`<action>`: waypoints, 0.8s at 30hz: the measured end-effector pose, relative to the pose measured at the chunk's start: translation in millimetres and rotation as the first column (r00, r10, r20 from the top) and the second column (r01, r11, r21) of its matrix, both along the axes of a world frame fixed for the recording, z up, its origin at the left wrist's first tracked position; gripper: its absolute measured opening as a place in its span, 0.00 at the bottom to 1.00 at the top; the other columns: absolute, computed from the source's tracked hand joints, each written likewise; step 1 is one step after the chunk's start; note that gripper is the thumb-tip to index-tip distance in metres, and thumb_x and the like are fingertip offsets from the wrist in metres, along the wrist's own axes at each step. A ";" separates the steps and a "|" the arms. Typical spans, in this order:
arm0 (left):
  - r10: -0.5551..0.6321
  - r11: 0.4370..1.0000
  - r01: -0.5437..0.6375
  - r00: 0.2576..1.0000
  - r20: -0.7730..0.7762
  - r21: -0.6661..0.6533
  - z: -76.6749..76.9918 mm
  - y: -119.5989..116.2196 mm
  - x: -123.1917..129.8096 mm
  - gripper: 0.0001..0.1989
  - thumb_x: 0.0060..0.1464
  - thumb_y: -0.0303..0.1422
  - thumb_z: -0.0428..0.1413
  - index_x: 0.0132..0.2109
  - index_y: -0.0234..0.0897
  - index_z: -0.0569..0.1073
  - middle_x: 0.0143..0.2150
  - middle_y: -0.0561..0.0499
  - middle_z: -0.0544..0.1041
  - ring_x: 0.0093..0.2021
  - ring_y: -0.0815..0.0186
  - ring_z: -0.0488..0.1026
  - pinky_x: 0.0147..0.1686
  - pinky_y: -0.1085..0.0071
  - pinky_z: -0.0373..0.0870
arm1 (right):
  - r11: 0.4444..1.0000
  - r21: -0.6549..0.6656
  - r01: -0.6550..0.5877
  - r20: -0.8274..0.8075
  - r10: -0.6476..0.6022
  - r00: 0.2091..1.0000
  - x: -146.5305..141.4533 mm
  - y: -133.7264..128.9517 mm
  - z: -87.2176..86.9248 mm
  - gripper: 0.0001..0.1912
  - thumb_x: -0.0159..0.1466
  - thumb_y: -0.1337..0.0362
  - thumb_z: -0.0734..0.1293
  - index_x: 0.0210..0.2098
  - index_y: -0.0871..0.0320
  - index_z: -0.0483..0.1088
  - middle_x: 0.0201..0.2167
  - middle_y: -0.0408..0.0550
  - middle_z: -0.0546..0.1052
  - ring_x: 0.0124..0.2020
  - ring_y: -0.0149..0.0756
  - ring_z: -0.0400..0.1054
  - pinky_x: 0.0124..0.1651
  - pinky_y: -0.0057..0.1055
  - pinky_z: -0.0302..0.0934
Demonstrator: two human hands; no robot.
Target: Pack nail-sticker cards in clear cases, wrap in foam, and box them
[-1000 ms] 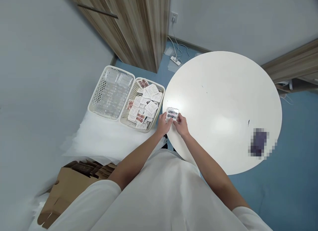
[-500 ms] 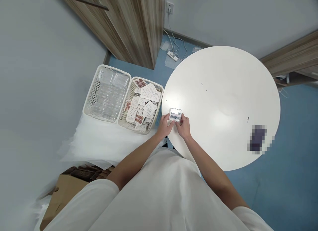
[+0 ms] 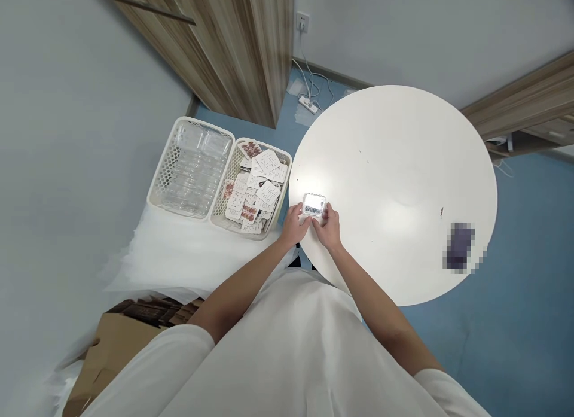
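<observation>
A small clear plastic case (image 3: 314, 204) with a card showing dark oval shapes inside is at the near left edge of the round white table (image 3: 394, 148). My left hand (image 3: 293, 227) grips the case at its left side, with the thumb at the near edge. On the other side my right hand (image 3: 329, 227) holds it by the right edge, its thumb also near the front. The case looks closed, and glare covers part of its top.
Left of the table, one white basket (image 3: 192, 166) holds stacked clear cases and another (image 3: 253, 189) holds printed cards. A pixelated dark object (image 3: 460, 246) lies on the table's right. A cardboard box (image 3: 112, 351) stands at lower left. A power strip (image 3: 308, 104) is on the floor.
The whole view has shifted slightly. Both hands stay at the case, and its glare covers more of the dark shapes than before.
</observation>
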State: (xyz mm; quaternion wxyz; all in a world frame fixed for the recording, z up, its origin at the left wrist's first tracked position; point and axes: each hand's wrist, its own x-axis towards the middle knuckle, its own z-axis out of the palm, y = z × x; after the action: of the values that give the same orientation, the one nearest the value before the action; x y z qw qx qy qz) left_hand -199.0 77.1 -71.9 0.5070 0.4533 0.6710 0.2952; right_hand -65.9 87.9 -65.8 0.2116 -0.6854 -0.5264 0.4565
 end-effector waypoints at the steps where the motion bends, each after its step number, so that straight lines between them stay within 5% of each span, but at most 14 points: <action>1: 0.011 1.000 -0.011 1.000 0.002 0.000 0.4 -0.9 0.6 0.27 0.52 0.37 0.51 0.58 0.39 0.56 0.54 0.43 0.59 0.50 0.61 0.64 0.47 0.66 0.63 | 1.000 -0.003 0.016 -0.021 -0.016 1.000 1.2 -1.5 0.9 0.41 0.51 0.55 0.65 0.60 0.56 0.45 0.48 0.54 0.59 0.44 0.40 0.58 0.42 0.36 0.61; 13: 0.031 0.999 -0.033 0.996 -0.086 -0.016 18.2 -47.3 4.8 0.21 0.52 0.38 0.50 0.54 0.38 0.63 0.52 0.43 0.64 0.50 0.61 0.64 0.43 0.67 0.66 | 0.997 0.019 0.075 -0.212 -0.069 0.975 70.3 -52.7 29.3 0.31 0.53 0.55 0.64 0.55 0.51 0.53 0.51 0.51 0.60 0.47 0.37 0.60 0.46 0.38 0.62; 19: 0.001 0.999 -0.006 0.991 -0.132 -0.040 30.2 -100.3 17.5 0.20 0.51 0.38 0.51 0.50 0.37 0.66 0.49 0.45 0.69 0.45 0.62 0.68 0.42 0.68 0.66 | 0.997 0.071 -0.039 -0.243 0.055 0.968 108.4 -81.4 34.1 0.27 0.55 0.56 0.63 0.52 0.53 0.57 0.48 0.52 0.64 0.37 0.33 0.65 0.40 0.37 0.63; 24: 0.025 0.996 -0.035 0.993 -0.118 -0.083 43.3 -143.9 27.8 0.23 0.49 0.42 0.51 0.51 0.35 0.66 0.48 0.44 0.70 0.44 0.60 0.68 0.43 0.67 0.65 | 0.970 0.081 -0.230 -0.240 0.243 0.940 113.1 -92.6 29.2 0.24 0.55 0.55 0.62 0.49 0.56 0.61 0.41 0.50 0.69 0.28 0.30 0.64 0.36 0.34 0.63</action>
State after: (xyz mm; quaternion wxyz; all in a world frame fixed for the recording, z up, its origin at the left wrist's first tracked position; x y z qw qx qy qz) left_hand -171.2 -66.8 -28.6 0.4812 0.4378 0.7183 0.2467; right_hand 47.2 -4.7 -36.7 0.2372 -0.5490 -0.5860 0.5468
